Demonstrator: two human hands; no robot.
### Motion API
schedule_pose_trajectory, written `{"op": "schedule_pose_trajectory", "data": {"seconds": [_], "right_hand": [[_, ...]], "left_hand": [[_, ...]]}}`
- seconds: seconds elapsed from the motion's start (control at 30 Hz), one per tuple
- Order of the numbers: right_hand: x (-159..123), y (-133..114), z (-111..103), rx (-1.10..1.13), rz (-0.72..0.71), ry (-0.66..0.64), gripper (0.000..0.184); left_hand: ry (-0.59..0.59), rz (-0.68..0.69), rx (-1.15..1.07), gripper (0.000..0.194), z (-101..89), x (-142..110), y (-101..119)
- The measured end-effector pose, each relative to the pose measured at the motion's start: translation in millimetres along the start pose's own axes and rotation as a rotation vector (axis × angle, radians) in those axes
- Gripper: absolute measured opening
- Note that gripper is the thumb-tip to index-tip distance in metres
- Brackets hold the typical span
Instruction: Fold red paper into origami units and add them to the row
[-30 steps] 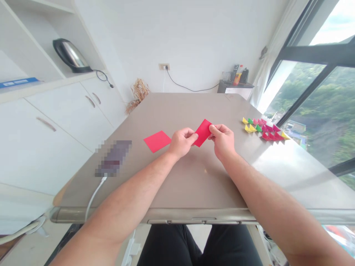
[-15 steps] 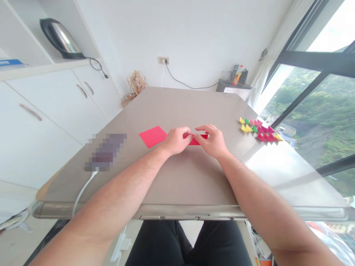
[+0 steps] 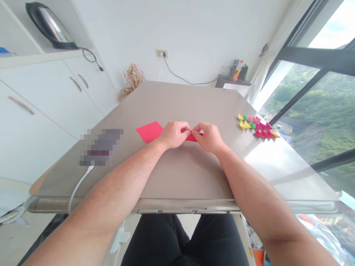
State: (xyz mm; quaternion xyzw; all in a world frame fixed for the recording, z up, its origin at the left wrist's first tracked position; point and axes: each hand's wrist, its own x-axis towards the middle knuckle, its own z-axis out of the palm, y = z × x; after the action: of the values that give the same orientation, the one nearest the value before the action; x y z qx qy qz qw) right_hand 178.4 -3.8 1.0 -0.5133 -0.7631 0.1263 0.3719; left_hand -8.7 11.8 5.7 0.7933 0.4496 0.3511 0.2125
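Note:
A folded piece of red paper (image 3: 192,138) lies between my hands at the middle of the table. My left hand (image 3: 175,133) pinches it from the left, fingertips at its upper edge. From the other side my right hand (image 3: 208,136) also pinches it, thumb and forefinger meeting close to the left fingertips. Most of the paper's folds are covered by my fingers. A flat red sheet of paper (image 3: 148,131) rests just left of my left hand, partly behind it.
Several small folded paper boats (image 3: 260,129) in yellow, green, pink and red stand in rows on the table's right. A blurred-out dark object (image 3: 104,146) with a white cable (image 3: 79,184) lies at left. A kettle (image 3: 52,27) sits on the shelf.
My right thumb and fingers have moved left and closed on the red paper beside my left fingertips. The paper has turned slightly. The whole view has shifted a little.

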Motion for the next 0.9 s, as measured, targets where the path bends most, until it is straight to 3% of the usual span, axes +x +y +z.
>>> {"op": "schedule_pose_trajectory", "data": {"seconds": [0.33, 0.47, 0.53, 0.63, 0.7, 0.9], "right_hand": [[3.8, 14.4, -20.8, 0.065, 0.119, 0.036, 0.012], [5.9, 14.1, -23.8, 0.266, 0.315, 0.194, 0.015], [5.3, 11.0, -23.6, 0.401, 0.353, 0.192, 0.022], [3.1, 5.1, -18.7, 0.518, 0.309, 0.085, 0.034], [1.7, 2.7, -13.2, 0.497, 0.282, 0.055, 0.029], [-0.5, 1.2, -2.9, 0.310, 0.217, 0.132, 0.018]], "left_hand": [[0.070, -0.069, 0.007, 0.013, -11.9, 1.1, -1.9], [0.143, -0.132, -0.028, 0.012, -16.3, 3.3, -9.5], [0.147, -0.130, -0.068, 0.013, -16.5, 3.6, -11.9], [0.102, -0.088, -0.118, 0.016, -11.4, 2.5, -11.4], [0.071, -0.071, -0.135, 0.017, -6.1, 1.4, -10.0], [0.062, -0.116, -0.148, 0.019, 2.3, -0.3, -9.0]]}}
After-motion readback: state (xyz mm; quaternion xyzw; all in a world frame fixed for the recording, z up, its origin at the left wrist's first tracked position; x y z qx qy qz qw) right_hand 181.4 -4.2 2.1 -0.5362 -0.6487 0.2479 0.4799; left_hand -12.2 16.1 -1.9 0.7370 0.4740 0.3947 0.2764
